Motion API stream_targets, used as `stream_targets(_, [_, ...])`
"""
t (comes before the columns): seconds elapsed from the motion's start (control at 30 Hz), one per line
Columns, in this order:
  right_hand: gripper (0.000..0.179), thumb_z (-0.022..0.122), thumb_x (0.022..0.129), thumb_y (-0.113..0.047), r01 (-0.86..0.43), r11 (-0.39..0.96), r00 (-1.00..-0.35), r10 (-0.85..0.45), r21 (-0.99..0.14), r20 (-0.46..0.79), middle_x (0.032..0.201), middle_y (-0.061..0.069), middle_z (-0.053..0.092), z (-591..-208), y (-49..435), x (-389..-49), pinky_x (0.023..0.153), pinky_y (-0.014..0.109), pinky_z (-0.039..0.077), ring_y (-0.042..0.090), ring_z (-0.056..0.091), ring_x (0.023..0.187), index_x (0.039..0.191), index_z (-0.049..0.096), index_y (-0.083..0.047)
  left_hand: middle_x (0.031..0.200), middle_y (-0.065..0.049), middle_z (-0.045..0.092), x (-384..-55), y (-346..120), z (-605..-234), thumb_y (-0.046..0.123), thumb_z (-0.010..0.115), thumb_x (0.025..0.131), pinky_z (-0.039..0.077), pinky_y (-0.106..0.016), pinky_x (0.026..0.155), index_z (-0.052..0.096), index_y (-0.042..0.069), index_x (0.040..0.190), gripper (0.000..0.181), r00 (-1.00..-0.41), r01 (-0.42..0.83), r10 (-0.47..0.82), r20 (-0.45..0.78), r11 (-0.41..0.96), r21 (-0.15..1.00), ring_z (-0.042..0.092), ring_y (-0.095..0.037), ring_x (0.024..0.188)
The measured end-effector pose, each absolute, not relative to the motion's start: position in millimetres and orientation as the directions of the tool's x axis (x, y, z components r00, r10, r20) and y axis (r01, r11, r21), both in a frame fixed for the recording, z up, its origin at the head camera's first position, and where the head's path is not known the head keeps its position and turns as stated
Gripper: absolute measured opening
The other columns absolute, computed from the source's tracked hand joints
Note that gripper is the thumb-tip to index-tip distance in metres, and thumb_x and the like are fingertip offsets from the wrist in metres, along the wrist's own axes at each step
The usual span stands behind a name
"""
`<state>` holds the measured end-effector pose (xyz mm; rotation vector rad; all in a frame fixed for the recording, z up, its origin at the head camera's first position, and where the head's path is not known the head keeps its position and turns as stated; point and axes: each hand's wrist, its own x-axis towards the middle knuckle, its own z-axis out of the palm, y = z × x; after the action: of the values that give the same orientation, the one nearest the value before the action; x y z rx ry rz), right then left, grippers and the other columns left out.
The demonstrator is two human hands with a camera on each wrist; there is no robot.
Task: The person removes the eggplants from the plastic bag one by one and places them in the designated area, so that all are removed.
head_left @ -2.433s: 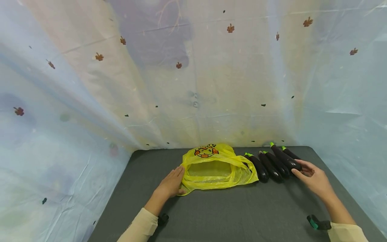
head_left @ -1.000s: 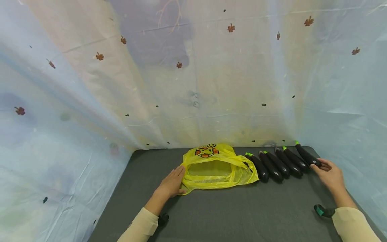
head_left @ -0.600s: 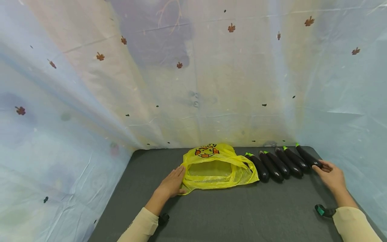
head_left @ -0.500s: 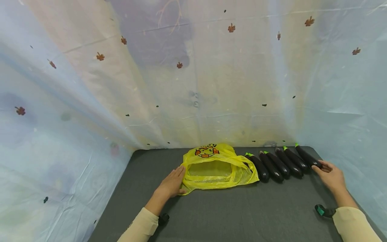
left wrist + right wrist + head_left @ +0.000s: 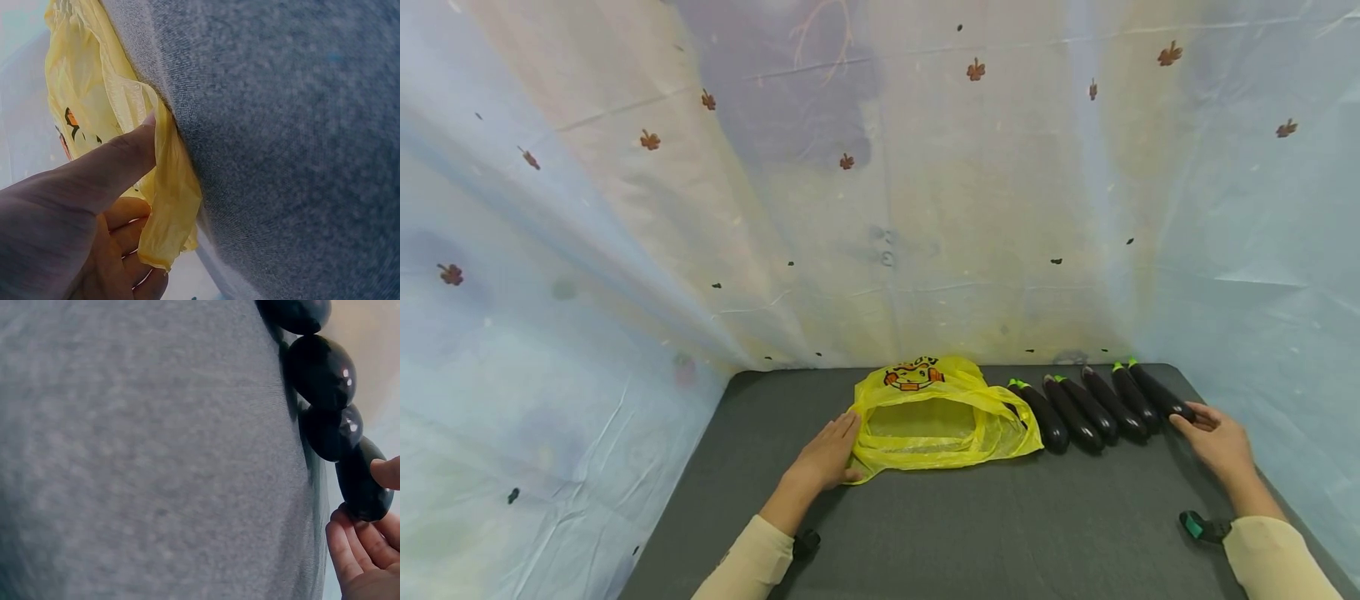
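Several dark purple eggplants [image 5: 1074, 417] lie side by side in a slanted row at the back right. My right hand [image 5: 1219, 442] grips the blunt lower end of the rightmost eggplant [image 5: 1159, 392], thumb on one side and fingers on the other. That eggplant touches its neighbour [image 5: 1135, 400]. A yellow plastic bag [image 5: 917, 461] with an orange and black print lies left of the row, its mouth facing me. My left hand [image 5: 822, 457] pinches the bag's left edge. In the left wrist view, the thumb presses the yellow film [image 5: 172, 187] and the fingers lie behind it.
The dark grey tabletop [image 5: 955, 533] stretches in front of the bag and eggplants. A pale patterned plastic sheet [image 5: 887, 208] hangs behind the table and along both sides. The bag's right handle [image 5: 1011, 404] overlaps the leftmost eggplants.
My right hand has carried an eggplant from above the others to the row's right end, then shifted it slightly left against its neighbour, whose stem swung right. The left hand and bag have stayed put.
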<state>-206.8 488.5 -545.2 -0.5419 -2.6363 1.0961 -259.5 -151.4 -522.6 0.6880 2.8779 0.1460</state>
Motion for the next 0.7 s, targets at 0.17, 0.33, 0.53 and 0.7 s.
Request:
stream_targets(0.17, [0.073,0.053,0.113,-0.042,0.241,0.651,-0.910,0.409,-0.720,0.066,0.148,0.048,0.043,-548.2,489.2,-204.4,0.096,0.073,0.049,0.063,0.049,0.132,0.155,0.040,0.016,0.176,-0.017,0.026,-259.9,-151.8,-522.3,0.039,0.083,0.096,0.023,-0.046,0.134,0.028,-0.001,0.169,0.100,-0.876,0.443,0.458,-0.150,0.888,0.121,0.026,-0.034,0.163])
stream_targets(0.33, [0.073,0.052,0.113,-0.043,0.250,0.650,-0.913,0.406,-0.718,0.050,0.149,0.048,0.042,-550.9,490.7,-205.6,0.098,0.074,0.048,0.063,0.048,0.132,0.155,0.039,0.016,0.175,-0.018,0.027,-260.9,-151.9,-522.4,0.037,0.084,0.096,0.023,-0.046,0.134,0.028,-0.002,0.168,0.100,-0.876,0.445,0.460,-0.145,0.887,0.126,0.027,-0.035,0.162])
stream_targets(0.53, [0.072,0.051,0.113,-0.041,0.241,0.663,-0.923,0.383,-0.708,0.045,0.148,0.049,0.041,-553.4,491.5,-208.5,0.099,0.074,0.048,0.064,0.048,0.132,0.154,0.039,0.017,0.176,-0.017,0.026,-261.1,-151.8,-522.7,0.038,0.083,0.096,0.022,-0.046,0.134,0.027,0.000,0.169,0.100,-0.880,0.434,0.450,-0.154,0.892,0.127,0.026,-0.034,0.163])
stream_targets(0.7, [0.072,0.051,0.114,-0.040,0.232,0.682,-0.930,0.364,-0.694,0.046,0.148,0.050,0.039,-554.5,491.0,-209.9,0.100,0.075,0.048,0.065,0.046,0.133,0.154,0.039,0.018,0.176,-0.017,0.026,-261.2,-152.0,-522.5,0.038,0.084,0.096,0.022,-0.046,0.134,0.027,0.000,0.169,0.101,-0.878,0.436,0.452,-0.154,0.891,0.131,0.026,-0.034,0.163])
